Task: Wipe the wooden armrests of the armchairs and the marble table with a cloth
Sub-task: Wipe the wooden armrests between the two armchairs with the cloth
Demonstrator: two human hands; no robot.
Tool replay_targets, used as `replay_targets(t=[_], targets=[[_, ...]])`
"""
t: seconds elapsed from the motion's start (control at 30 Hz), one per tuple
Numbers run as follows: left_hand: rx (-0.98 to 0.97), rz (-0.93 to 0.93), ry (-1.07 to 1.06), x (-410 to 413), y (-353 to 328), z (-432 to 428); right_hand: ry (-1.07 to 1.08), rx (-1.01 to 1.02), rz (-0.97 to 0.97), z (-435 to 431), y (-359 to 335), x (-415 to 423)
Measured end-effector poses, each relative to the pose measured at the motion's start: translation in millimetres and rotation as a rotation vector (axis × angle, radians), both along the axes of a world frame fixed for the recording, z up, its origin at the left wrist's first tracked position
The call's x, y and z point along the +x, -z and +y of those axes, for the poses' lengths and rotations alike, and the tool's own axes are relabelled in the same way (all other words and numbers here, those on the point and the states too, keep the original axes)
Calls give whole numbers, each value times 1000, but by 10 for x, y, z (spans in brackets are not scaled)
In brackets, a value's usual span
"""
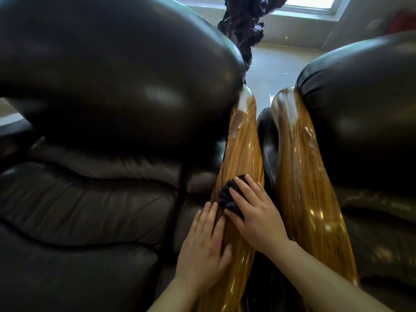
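Two glossy wooden armrests run side by side down the middle of the view. On the left armrest (pixel 242 154) my right hand (pixel 256 212) presses a crumpled dark cloth (pixel 229 197) flat against the wood, fingers spread over it. My left hand (pixel 204 244) lies flat on the same armrest's left edge, just below the cloth, holding nothing. The right armrest (pixel 301 176) belongs to the neighbouring armchair and is untouched by either hand. No marble table is in view.
A dark leather armchair (pixel 101 109) fills the left, a second one (pixel 364 104) the right. A narrow gap separates the two armrests. Behind stand a dark gnarled wooden sculpture (pixel 245 25), pale floor and a bright window (pixel 310 3).
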State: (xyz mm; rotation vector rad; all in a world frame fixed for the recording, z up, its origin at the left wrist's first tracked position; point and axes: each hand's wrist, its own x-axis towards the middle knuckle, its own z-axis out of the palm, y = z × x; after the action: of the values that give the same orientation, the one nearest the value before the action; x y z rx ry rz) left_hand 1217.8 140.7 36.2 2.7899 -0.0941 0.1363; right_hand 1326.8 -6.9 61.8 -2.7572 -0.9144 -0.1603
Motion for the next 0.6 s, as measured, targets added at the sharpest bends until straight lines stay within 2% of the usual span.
replay_targets(t=[0.17,0.3,0.37,0.53,0.6], targets=[[-43,-54,-9,512,-126,-52,289,242,118,230,-97,459],[-131,-84,-46,793,-182,-83,217,346,134,62,39,196],[-97,-80,-56,837,-141,-121,196,368,146,-3,63,255],[-31,-94,-76,813,-40,-125,382,457,228,238,-112,918],[-36,-97,-69,804,-42,-115,382,472,235,253,-136,959]])
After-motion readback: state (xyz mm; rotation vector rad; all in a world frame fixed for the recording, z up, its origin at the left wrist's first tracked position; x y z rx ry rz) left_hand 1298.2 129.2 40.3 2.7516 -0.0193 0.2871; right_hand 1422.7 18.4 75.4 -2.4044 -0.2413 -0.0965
